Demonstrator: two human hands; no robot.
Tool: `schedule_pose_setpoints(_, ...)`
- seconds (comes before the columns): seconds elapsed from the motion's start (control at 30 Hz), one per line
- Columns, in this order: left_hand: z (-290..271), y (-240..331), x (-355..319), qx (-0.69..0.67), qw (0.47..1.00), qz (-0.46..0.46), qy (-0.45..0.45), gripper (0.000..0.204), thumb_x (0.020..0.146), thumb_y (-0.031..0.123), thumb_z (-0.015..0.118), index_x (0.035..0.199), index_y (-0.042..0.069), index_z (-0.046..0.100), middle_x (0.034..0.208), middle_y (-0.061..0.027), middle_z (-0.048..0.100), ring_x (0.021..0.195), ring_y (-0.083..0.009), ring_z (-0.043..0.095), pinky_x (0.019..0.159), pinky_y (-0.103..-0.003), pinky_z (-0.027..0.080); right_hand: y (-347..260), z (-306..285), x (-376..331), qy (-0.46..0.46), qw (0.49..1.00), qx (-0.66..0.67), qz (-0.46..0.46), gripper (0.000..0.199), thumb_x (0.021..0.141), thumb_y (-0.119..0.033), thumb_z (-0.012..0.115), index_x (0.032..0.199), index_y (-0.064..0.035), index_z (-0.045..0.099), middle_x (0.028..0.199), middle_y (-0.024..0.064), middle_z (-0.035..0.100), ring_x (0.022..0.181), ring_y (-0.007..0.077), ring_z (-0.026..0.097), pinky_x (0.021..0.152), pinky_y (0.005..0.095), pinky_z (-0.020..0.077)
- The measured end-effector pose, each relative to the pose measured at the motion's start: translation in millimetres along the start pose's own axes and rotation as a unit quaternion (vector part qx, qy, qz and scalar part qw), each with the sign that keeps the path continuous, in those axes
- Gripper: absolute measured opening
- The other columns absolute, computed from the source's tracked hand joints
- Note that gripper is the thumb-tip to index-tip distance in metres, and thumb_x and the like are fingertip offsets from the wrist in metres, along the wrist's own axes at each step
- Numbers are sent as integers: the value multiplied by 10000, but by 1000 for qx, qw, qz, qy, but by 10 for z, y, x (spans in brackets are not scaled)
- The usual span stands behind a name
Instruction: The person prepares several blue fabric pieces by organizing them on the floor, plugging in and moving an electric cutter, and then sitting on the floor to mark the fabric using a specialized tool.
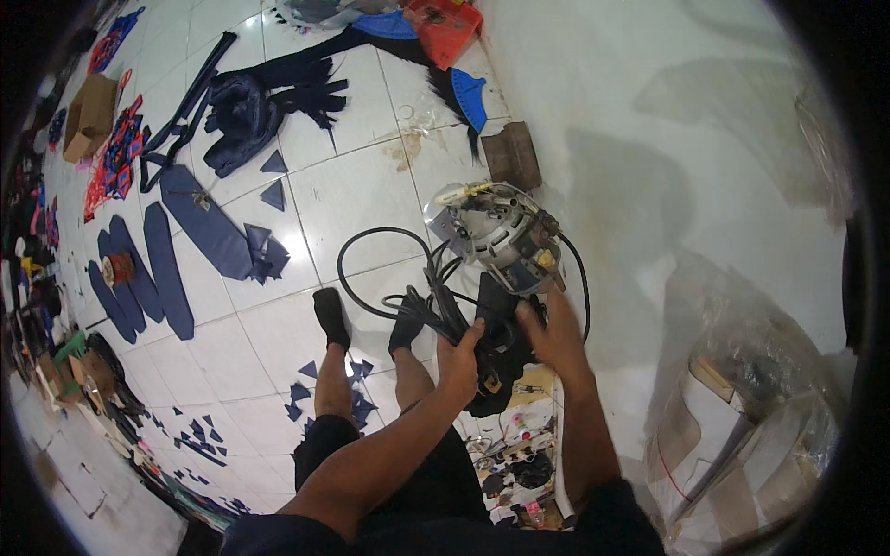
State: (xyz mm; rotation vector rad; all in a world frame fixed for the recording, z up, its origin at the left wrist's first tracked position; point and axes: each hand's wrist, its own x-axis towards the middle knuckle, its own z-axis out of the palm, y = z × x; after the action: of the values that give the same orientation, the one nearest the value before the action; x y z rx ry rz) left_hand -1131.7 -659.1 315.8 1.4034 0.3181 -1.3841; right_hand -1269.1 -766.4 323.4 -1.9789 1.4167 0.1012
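Observation:
A looped bundle of black cable [436,301] is gripped in my left hand [459,360], its thumb on top and its fingers wrapped round. One wide loop of the cable swings out to the left. Just beyond stands a metal machine [496,236] with a round, vented motor-like housing and yellowish parts; another dark cord curves down its right side. My right hand [554,334] is at the machine's lower edge, beside a black item [501,320], with thumb and fingers apart. Whether its fingertips touch either one is hard to make out.
On the tiled floor lie long dark-blue fabric pieces [204,222], a spool [118,269], scraps [209,435] and a dark garment [241,120]. A broom with blue parts [470,97] and a red dustpan [443,32] lie by the wall. A plastic-wrapped bundle [742,417] stands right.

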Motion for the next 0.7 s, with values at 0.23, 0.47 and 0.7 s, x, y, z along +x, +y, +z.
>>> schedule_pose_setpoints(0.23, 183, 3, -89, -359, 868, -276, -205, 470, 969, 396, 441, 1223, 8, 513, 1190, -158, 567, 1109, -323, 540, 1000, -456, 394, -495, -431, -550, -178, 982, 66, -2, 916, 707, -446, 779, 1418, -62, 349, 1295, 235, 511, 1233, 362, 476, 1009, 430, 387)
schedule_pose_setpoints(0.47, 406, 92, -13, -267, 901, -225, -257, 571, 958, 507, 406, 1295, 49, 469, 1295, -151, 512, 1158, -302, 504, 1025, -457, 355, -359, -722, -180, -181, 981, 43, -55, 824, 683, -241, 787, 1404, -139, 401, 1124, 215, 612, 999, 360, 618, 879, 401, 488)
schedule_pose_setpoints(0.7, 306, 567, 191, 278, 928, -143, -200, 646, 891, 611, 479, 1080, 3, 586, 902, -128, 626, 844, -196, 584, 739, -369, 452, -761, -1222, 778, -267, 956, -97, 72, 586, 622, -153, 730, 1196, -123, 610, 941, 131, 671, 844, 259, 641, 755, 361, 501)
